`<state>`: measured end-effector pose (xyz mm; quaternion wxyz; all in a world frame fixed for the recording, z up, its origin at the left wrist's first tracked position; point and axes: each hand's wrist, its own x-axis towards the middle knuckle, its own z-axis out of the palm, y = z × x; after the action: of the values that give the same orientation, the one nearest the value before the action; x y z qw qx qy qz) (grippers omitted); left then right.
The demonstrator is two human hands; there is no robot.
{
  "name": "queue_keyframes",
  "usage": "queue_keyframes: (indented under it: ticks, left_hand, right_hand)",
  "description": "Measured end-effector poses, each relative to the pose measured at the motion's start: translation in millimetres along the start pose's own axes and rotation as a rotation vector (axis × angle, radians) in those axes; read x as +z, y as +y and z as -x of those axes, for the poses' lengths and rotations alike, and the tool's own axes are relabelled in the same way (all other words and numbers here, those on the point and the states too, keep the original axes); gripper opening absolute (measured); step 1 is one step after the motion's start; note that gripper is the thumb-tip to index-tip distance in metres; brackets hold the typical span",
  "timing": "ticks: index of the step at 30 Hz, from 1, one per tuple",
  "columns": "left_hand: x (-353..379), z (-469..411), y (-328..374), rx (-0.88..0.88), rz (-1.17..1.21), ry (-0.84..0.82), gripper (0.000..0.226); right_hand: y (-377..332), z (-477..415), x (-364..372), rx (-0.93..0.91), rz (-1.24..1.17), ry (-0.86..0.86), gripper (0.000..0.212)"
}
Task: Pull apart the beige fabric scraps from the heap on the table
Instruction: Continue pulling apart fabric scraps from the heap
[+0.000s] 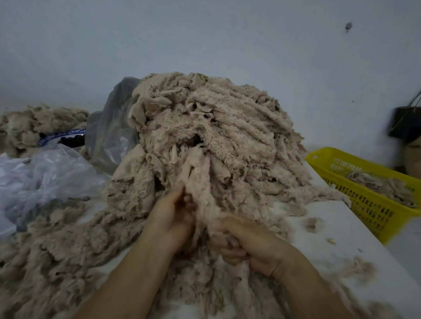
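Dim, bluish light; edges soft and warped.

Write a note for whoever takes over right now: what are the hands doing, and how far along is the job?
Left hand: pinches a scrap that hangs from the heap.
Right hand: grips the scrap lower down.
Done: loose scraps lie spread on the table at the near left; some lie in the yellow basket.
Left: the big heap, not yet pulled apart.
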<state>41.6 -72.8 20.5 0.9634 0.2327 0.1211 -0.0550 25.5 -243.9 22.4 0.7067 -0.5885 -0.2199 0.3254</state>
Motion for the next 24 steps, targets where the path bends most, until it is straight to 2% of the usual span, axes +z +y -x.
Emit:
queue_keyframes:
  ticks: [2,3,6,8,11,13,15,17,19,20,21,23,24]
  left_hand:
    - [-8,-4,22,0.125,0.234,0.074,0.020]
    - [-15,-4,31,0.193,0.273,0.129,0.022]
    - [-25,-6,35,0.295,0.151,0.227,0.024]
    - [-20,-5,22,0.286,0.054,0.135,0.031]
    - [-6,-2,-1,0.080,-0.323,-0.043,0.056]
    - [0,0,-11,-0.072,-0.454,-0.120,0.060]
    - [4,2,-15,-0.153,-0.287,-0.146,0.049]
    - [4,2,-10,-0.165,0.002,-0.088,0.034]
    - [1,1,-3,-0.175,0.181,-0.064,0.030]
    - [0,2,-2,-0.155,0.130,-0.076,0.030]
    - [1,3,-3,-0.094,-0.027,-0.084,0.030]
    - [2,8,-12,0.077,-0.524,-0.093,0.034]
    - [4,12,-19,0.145,-0.753,-0.107,0.037]
  right_hand:
    - [-6,5,-13,-0.132,-0.237,0.114,0.036]
    - [-9,9,-21,-0.227,-0.362,0.175,0.040]
    - [-13,12,-33,-0.402,-0.541,0.184,0.041]
    - [-11,9,-29,-0.372,-0.543,0.111,0.039]
    - [-7,5,-14,-0.191,-0.368,0.040,0.041]
    - [0,2,-4,-0.038,-0.163,0.040,0.035]
    - [6,-1,5,0.074,0.013,0.032,0.026]
    - [8,-2,8,0.144,0.130,-0.009,0.026]
    - [10,-4,6,0.160,0.157,0.002,0.031]
    - [10,-6,6,0.158,0.132,0.065,0.035]
    - [9,-8,4,0.140,0.086,0.160,0.037]
    - [11,-12,-3,0.025,0.033,0.366,0.046]
    - [13,-14,-7,-0.039,0.020,0.416,0.053]
